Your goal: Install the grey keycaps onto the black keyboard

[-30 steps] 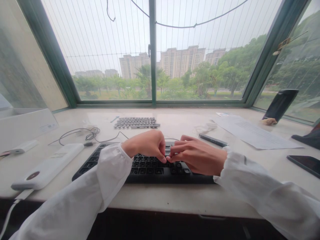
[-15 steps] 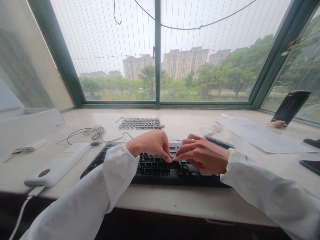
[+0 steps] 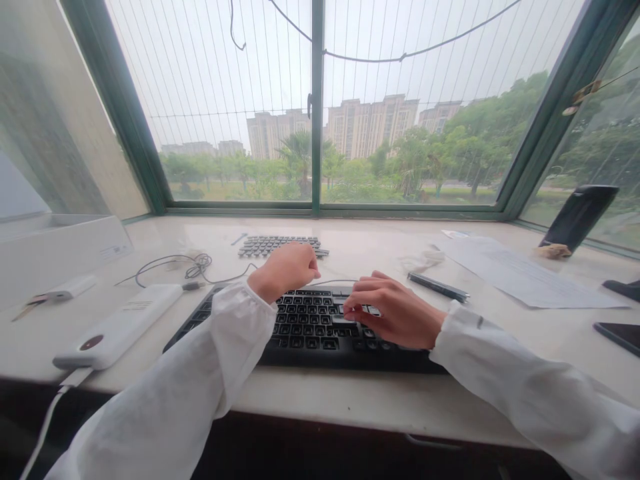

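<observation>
A black keyboard (image 3: 310,357) lies before me; many key positions on its left and middle show bare square sockets, while caps sit on part of the right side. My right hand (image 3: 393,310) hovers over that right side, thumb and fingertips pinched together at a wide dark keycap (image 3: 344,321); whether it grips the cap is unclear. Beyond the keyboard's back edge is my left hand (image 3: 287,267), curled and closed, its fingertips mostly hidden. It is just in front of the loose keycaps (image 3: 260,247), which lie in rows on the white sill and are partly covered by the hand.
To the left are a white power bank (image 3: 120,327) with a cable, a white box (image 3: 65,247) and a tangled cord (image 3: 197,265). A black pen (image 3: 439,287), paper sheets (image 3: 520,270) and a propped dark device (image 3: 580,217) lie or stand at right.
My left hand has left the right hand's fingertips, moving back and left toward the loose keycaps. My right hand has shifted slightly left, and its thumb and fingers are more pinched.
</observation>
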Available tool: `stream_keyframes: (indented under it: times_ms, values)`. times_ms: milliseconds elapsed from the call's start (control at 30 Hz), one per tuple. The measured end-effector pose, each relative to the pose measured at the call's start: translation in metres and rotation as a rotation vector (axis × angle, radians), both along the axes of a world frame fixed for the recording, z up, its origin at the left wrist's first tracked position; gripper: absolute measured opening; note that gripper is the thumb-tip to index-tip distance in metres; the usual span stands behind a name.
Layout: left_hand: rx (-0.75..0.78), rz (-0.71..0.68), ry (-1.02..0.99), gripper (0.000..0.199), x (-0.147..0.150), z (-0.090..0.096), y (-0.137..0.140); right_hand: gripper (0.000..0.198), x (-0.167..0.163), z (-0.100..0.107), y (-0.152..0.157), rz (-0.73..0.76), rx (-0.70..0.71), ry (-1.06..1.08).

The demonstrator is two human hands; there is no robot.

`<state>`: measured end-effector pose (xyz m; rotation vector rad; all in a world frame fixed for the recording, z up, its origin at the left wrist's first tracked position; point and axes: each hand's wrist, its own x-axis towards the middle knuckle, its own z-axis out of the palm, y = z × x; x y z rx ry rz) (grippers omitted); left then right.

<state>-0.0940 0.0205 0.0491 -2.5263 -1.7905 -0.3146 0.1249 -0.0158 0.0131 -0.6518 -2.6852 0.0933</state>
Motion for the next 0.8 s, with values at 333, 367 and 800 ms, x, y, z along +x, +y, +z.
stream_keyframes:
  times_ms: [333, 367, 800]
  values:
    - [0.050, 0.038, -0.017, 0.017, 0.000, -0.005, 0.004, 0.014, 0.000, -0.002, 0.001, 0.000, 0.012, 0.017]
    - [0.055, 0.053, -0.015, 0.017, -0.001, -0.004, 0.004, 0.014, 0.000, -0.002, 0.002, -0.006, 0.014, 0.019]
    - [0.086, 0.252, 0.023, 0.022, -0.028, 0.004, 0.017, 0.019, 0.008, 0.007, 0.009, -0.147, 0.093, 0.194]
